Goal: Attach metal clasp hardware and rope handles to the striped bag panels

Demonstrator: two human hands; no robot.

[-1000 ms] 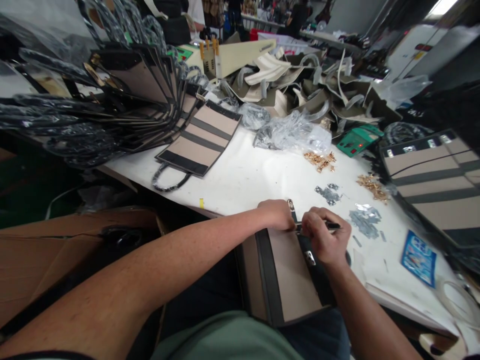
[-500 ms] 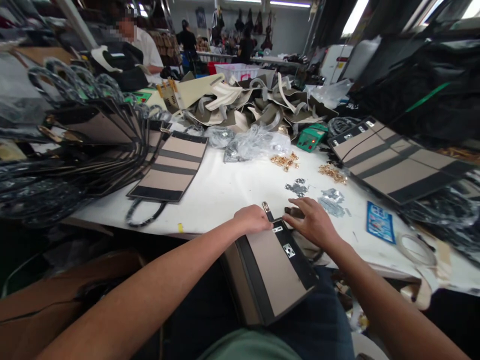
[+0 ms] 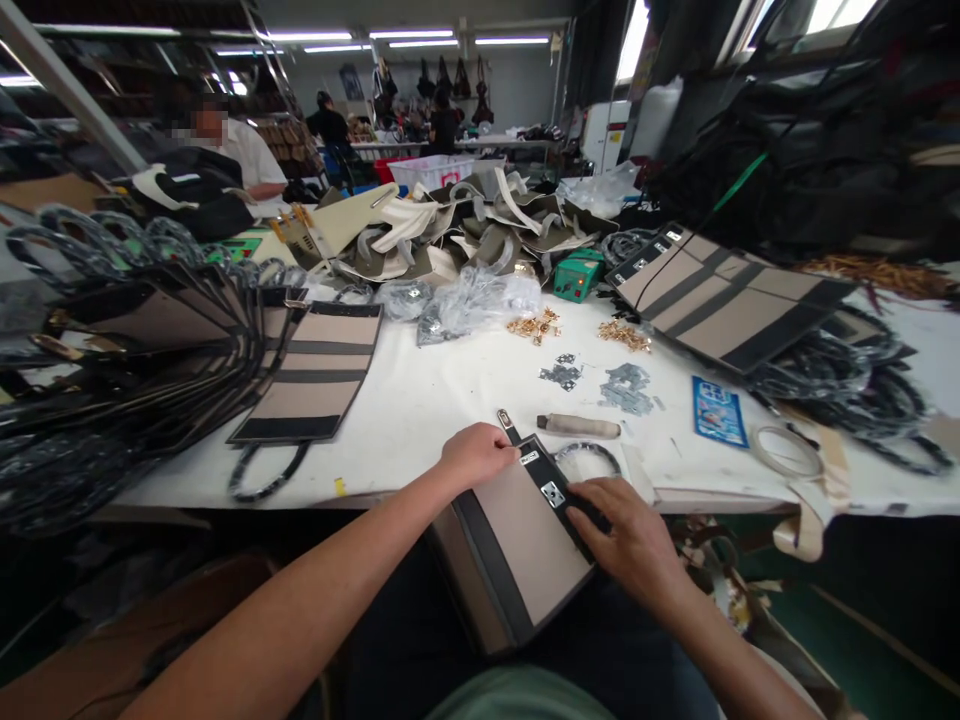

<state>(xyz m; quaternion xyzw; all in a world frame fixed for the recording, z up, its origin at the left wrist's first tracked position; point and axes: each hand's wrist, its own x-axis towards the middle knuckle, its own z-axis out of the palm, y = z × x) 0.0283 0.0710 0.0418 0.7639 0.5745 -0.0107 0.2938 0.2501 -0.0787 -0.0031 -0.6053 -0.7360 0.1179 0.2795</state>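
A beige and black bag panel [image 3: 529,540] leans from my lap against the table edge. My left hand [image 3: 480,455] is closed on its upper edge, beside a strap with a metal clasp [image 3: 505,422]. Along the panel's black band are a small metal plate [image 3: 530,458] and a square metal plate [image 3: 553,495]. Fingers apart, my right hand [image 3: 626,525] rests on the black band just below the square plate. Behind the panel, a cloth-wrapped tool [image 3: 581,427] lies on the table near a wrapped round handle [image 3: 589,458].
Stacked bag panels [image 3: 202,330] fill the left, and more panels [image 3: 720,300] lie at the right. Gold hardware [image 3: 536,325], grey metal plates [image 3: 628,388], a blue packet [image 3: 718,410] and a tape roll [image 3: 786,450] lie on the white table [image 3: 450,390]. A person [image 3: 247,155] sits at back left.
My right hand has let go of the cloth-wrapped tool, now lying on the table, and has come down onto the panel's black band. The camera view has turned right.
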